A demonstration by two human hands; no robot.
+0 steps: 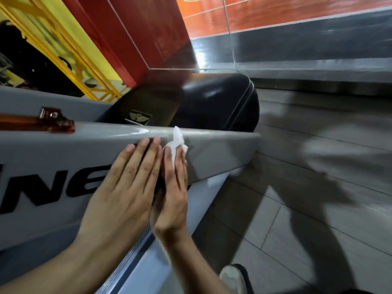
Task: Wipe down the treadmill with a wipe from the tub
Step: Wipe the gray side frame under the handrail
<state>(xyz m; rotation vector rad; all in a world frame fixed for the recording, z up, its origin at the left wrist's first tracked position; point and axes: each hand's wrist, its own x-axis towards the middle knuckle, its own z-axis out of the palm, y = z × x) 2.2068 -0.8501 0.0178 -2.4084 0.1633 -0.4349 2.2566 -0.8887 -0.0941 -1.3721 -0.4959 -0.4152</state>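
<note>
I see both hands laid side by side on the grey side panel of the treadmill (212,153), close enough that they touch along their inner edges. The left hand (125,187) lies flat with its fingers straight and slightly spread, palm against the panel, covering part of the large black lettering (53,187) printed there; it holds nothing. The right hand (171,194) also lies with straight fingers, pressing the white wipe (177,143) against the panel near its upper edge. The wipe sits under the right fingertips, with a crumpled corner poking up past them and over the panel's top ridge, and a strip of it showing between 2 of the fingers. I cannot tell how much of the wipe is hidden beneath the palm. Just above the wipe the ridge has a glossy, wet-looking sheen. Beyond the panel sits the black motor cover (222,102) with a small gold emblem (137,118), and to the left on top of the grey surface lies a brown translucent clip (56,122). The wood-look tiled floor (318,209) spreads to the right, crossed by shadows, and a shoe (233,276) shows at the lower edge. The tub is not something I can make out here.
</note>
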